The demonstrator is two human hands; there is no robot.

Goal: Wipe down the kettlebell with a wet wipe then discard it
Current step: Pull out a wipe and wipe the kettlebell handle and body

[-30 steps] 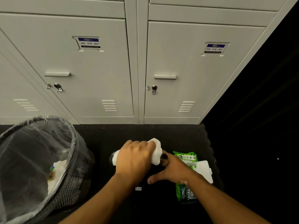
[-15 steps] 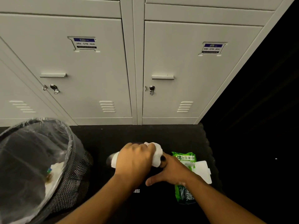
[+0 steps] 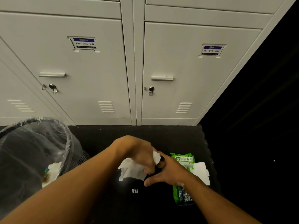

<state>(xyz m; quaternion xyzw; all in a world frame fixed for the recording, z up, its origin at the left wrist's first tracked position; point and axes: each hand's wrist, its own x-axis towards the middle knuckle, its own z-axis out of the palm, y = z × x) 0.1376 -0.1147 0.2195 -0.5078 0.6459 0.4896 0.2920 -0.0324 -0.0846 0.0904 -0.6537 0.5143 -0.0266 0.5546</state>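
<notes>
Left hand (image 3: 137, 152) fingers clamp crumpled white wipe (image 3: 131, 169) on matte black kettlebell (image 3: 134, 191); right hand (image 3: 168, 172) at 3 o'clock, fingers splayed, steadying it.

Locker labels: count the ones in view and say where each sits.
2. One label is on the upper part of the left door; the other label is on the upper part of the right door. Doors cut off by the frame may carry more.

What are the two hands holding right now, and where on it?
The left hand clutches a crumpled white wet wipe by its bunched top. The right hand steadies the black kettlebell near its handle.
</notes>
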